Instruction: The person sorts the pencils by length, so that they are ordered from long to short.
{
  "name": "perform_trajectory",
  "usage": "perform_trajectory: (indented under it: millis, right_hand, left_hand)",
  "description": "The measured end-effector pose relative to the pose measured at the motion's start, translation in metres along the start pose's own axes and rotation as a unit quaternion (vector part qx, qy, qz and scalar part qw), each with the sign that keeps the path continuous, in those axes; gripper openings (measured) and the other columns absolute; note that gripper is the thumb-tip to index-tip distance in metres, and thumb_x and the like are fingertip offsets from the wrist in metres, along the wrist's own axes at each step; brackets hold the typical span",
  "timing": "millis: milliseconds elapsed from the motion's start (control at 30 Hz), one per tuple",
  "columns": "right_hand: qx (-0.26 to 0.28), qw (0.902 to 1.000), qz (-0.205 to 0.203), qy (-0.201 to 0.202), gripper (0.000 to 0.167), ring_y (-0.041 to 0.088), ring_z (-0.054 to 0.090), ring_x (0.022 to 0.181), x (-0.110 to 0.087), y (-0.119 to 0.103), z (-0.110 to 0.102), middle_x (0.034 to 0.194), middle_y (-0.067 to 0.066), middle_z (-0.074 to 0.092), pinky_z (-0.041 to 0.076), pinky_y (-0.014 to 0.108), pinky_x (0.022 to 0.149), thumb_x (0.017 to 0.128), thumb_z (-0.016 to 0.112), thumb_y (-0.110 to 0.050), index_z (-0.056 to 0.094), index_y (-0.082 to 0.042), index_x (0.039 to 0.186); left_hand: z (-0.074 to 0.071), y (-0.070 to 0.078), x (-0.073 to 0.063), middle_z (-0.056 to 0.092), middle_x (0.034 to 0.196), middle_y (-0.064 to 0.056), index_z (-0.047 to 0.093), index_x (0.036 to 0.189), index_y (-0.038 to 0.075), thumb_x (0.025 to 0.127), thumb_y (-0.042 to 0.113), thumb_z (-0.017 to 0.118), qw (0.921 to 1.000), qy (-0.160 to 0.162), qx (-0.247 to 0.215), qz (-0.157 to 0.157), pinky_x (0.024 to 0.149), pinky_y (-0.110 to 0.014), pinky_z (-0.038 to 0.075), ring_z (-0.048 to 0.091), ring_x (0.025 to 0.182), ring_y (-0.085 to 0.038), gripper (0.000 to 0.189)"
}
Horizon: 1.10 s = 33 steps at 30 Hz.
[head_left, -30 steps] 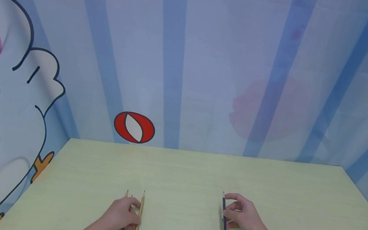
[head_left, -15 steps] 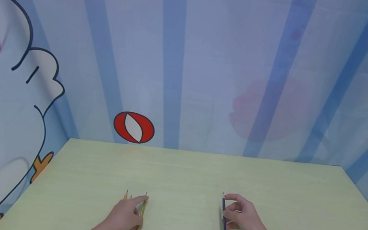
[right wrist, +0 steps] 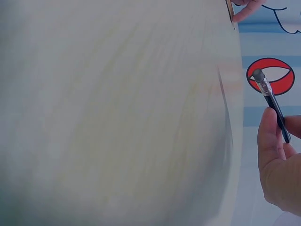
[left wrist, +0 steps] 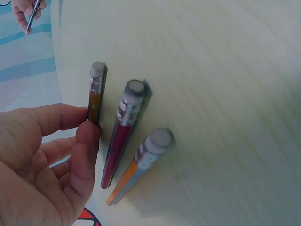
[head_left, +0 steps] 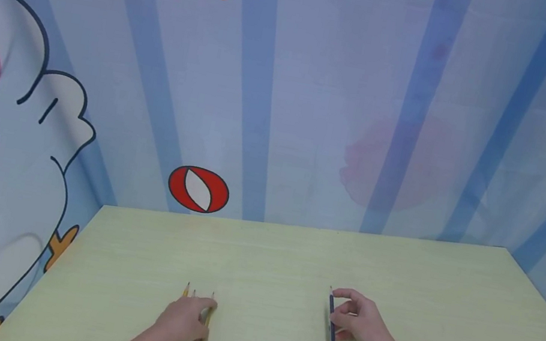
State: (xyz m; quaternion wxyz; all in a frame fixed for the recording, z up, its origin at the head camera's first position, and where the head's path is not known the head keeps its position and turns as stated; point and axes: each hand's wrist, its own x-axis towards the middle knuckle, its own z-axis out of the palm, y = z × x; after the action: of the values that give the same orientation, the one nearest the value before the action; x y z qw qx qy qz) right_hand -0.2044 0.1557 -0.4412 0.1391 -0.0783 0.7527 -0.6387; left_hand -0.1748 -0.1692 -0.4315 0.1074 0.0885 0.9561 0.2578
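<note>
My left hand point(head_left: 182, 320) pinches a yellow pencil point(left wrist: 95, 106) near its eraser end between thumb and finger, while the index finger reaches to its pointed end. Left of it, partly under the hand in the head view, lie a dark red pencil point(left wrist: 117, 148) and an orange-yellow pencil point(left wrist: 134, 172), side by side on the table with points away from me. Farther right, my right hand point(head_left: 365, 324) holds a dark pencil point(head_left: 333, 338) between thumb and fingers, point away from me. Its silver band and grey eraser show in the right wrist view.
The pale yellow table point(head_left: 275, 281) runs back to a printed cloth backdrop point(head_left: 319, 93) with blue stripes, which also rises at both sides. A red and white oval point(head_left: 198, 189) is printed low on the cloth.
The left index finger straightened along the yellow pencil, then bent a little at its tip. That pencil has slid slightly toward me. My right hand has hardly moved.
</note>
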Motion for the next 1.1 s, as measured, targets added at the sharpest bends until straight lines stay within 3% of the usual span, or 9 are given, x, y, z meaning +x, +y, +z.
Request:
perform_trajectory:
  millis: [100,233,400,800,1100]
  right_hand:
    - [0.003,1.0000,-0.005,-0.002,0.046,0.014,0.058,0.063,0.000,0.001,0.000,0.076,0.002,0.053,0.052,0.031,0.056,0.081,0.055,-0.001,0.038,0.007,0.122]
    - [-0.004,0.9999,0.010,0.003,0.048,0.014,0.057,0.064,0.000,-0.001,0.001,0.077,0.002,0.052,0.052,0.031,0.057,0.080,0.055,0.000,0.036,0.008,0.124]
    - [-0.009,0.9998,0.016,0.004,0.048,0.014,0.058,0.064,0.001,-0.001,0.004,0.077,0.002,0.053,0.051,0.031,0.057,0.080,0.055,0.000,0.037,0.008,0.124]
    - [-0.007,0.9998,0.016,0.000,0.048,0.014,0.058,0.065,0.003,0.002,0.011,0.078,0.004,0.054,0.051,0.030,0.057,0.079,0.056,0.000,0.038,0.007,0.124]
    - [-0.012,0.9998,0.013,-0.006,0.048,0.015,0.057,0.065,0.004,0.003,0.016,0.080,0.006,0.055,0.051,0.030,0.057,0.078,0.056,0.000,0.039,0.007,0.123]
  left_hand:
    - [-0.003,-0.003,-0.003,0.053,0.059,0.005,0.058,0.112,0.006,0.069,0.008,0.066,0.9999,-0.008,0.011,-0.006,0.043,-0.021,0.034,0.043,0.048,-0.007,0.044]
    - [-0.005,-0.011,-0.009,0.057,0.068,0.005,0.058,0.112,0.004,0.069,0.010,0.067,0.9998,-0.015,-0.015,0.002,0.044,-0.022,0.036,0.046,0.053,-0.007,0.044]
    - [-0.005,-0.018,-0.013,0.053,0.065,0.007,0.057,0.112,0.002,0.071,0.009,0.067,0.9994,-0.014,-0.030,0.011,0.044,-0.020,0.034,0.044,0.052,-0.007,0.043]
    - [-0.001,-0.021,-0.020,0.051,0.064,0.008,0.056,0.113,-0.003,0.072,0.008,0.068,0.9996,0.013,-0.025,0.001,0.046,-0.018,0.034,0.042,0.052,-0.004,0.044]
    - [0.000,-0.022,-0.022,0.053,0.067,0.008,0.052,0.117,-0.005,0.072,0.008,0.068,0.9985,0.015,-0.051,-0.013,0.049,-0.018,0.037,0.044,0.055,-0.005,0.050]
